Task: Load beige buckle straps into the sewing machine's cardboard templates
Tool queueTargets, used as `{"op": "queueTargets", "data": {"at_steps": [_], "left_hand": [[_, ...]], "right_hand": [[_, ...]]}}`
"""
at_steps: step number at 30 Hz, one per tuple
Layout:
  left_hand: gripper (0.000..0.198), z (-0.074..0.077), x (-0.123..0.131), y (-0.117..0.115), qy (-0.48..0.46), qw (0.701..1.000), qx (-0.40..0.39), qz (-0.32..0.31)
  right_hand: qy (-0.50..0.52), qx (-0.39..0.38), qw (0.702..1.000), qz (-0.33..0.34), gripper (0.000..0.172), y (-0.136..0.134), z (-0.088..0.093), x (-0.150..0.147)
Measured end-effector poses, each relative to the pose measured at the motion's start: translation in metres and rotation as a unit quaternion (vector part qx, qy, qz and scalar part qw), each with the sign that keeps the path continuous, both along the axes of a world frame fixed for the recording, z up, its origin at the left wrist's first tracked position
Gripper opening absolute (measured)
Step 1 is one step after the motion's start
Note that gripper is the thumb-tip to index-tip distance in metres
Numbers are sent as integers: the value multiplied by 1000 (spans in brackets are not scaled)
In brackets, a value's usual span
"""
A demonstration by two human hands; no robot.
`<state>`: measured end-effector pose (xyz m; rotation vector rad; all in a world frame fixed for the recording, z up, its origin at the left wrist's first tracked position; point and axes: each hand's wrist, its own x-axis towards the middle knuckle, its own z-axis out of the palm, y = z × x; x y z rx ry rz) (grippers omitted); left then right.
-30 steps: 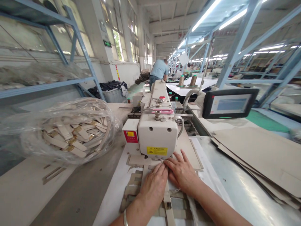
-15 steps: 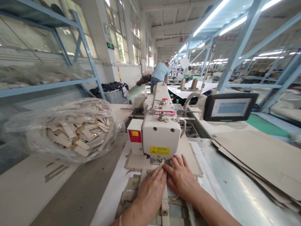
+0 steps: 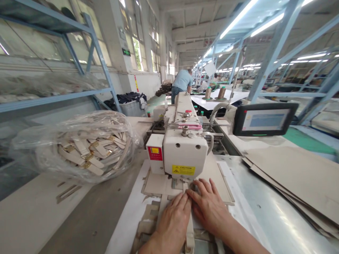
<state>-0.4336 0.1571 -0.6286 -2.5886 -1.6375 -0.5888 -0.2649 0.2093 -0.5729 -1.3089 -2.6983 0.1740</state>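
My left hand (image 3: 172, 220) and my right hand (image 3: 209, 207) lie side by side, fingers stretched flat, pressing a narrow beige strap (image 3: 189, 234) onto a beige template (image 3: 212, 174) on the machine bed. Their fingertips almost reach the needle area under the head of a white sewing machine (image 3: 184, 150) with a yellow caution label. The part of the strap under my hands is hidden.
A clear plastic bag (image 3: 79, 148) full of beige straps with gold buckles sits at left. A dark touchscreen (image 3: 265, 119) stands at right above stacked cardboard sheets (image 3: 296, 176). Pink scissors (image 3: 189, 126) lie on the machine. A person in a blue shirt (image 3: 181, 82) stands far back.
Both hands have stayed pressed together on the strap, edging slightly toward the needle; the view has shifted a little.
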Motion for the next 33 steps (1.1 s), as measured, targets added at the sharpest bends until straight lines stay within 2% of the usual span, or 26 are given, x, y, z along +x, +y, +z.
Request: {"op": "queueTargets", "data": {"at_steps": [4,8,12,15,18,21,26,28,30,33], "left_hand": [[59,3,6,8,0,1000,-15,2],[59,3,-2,12,-8,1000,-25,13],[60,6,-14,9,-12,999,-47,0],[55,11,-18,7,-36,998,-47,-13],[50,18,-18,5,-56,997,-54,-10],[45,26,-17,3,-47,996,-70,-3],[41,33,-15,5,-44,996,-77,-3],[40,36,-12,11,-54,994,-91,-5],[33,40,-9,17,-59,993,-102,-6],[23,50,-8,21,-53,994,-98,-3]], "right_hand": [[-11,17,1000,-5,46,7,-2,5],[-9,-3,1000,24,46,17,-6,12],[21,-47,996,74,48,15,-2,45],[-1,-80,994,81,59,2,8,74],[-34,-99,991,79,62,-13,16,90],[-54,-84,992,76,62,-19,15,90],[-57,-8,997,50,65,-11,-3,75],[-47,28,998,41,59,-6,-10,71],[-37,54,997,42,45,0,-15,68],[-3,75,995,64,28,7,-12,67]]}}
